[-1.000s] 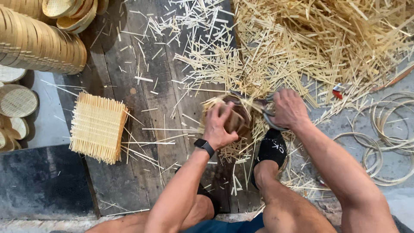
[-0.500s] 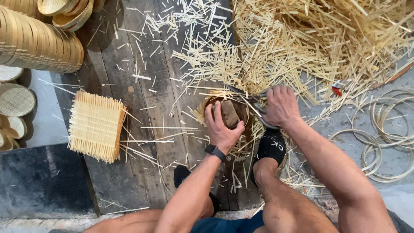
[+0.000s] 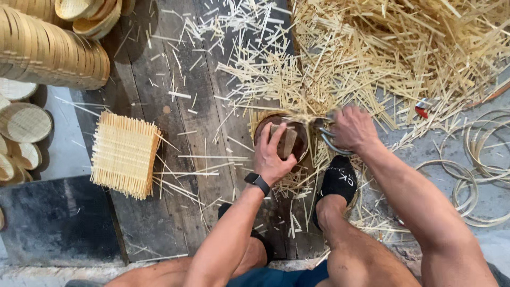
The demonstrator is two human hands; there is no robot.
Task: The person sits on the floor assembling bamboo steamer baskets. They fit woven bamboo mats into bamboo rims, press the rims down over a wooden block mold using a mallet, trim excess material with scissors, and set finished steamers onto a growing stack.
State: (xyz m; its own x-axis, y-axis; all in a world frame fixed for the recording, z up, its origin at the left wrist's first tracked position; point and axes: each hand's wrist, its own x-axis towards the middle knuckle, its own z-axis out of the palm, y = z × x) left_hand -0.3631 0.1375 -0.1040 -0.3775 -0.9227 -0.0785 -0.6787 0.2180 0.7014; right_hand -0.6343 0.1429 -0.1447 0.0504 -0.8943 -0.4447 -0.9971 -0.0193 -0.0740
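Left hand: the left hand lies palm down on a small wooden block, fingers spread and curled over it, pressing it into the round mould
Right hand: the right hand is closed around the grey metal handles of a pair of shears, just right of the mould; the blades are hidden among straw
Where the mould sits: on the dark plank floor, right under the left hand and touching the edge of the straw heap, with the black-socked foot just below and to its right
Look of the mould: round, dark brown, rimmed, with pale bamboo strips sticking out around its upper edge; its inside is mostly hidden by block and fingers
Look of the block: squarish, brown, tilted slightly, only its right part showing past the fingers
Wrist: a black watch on the left arm
Around: a square woven bamboo mat well to the left; a row of stacked woven bowls top left; a loose heap of bamboo strips top right; thin bamboo hoops on the right
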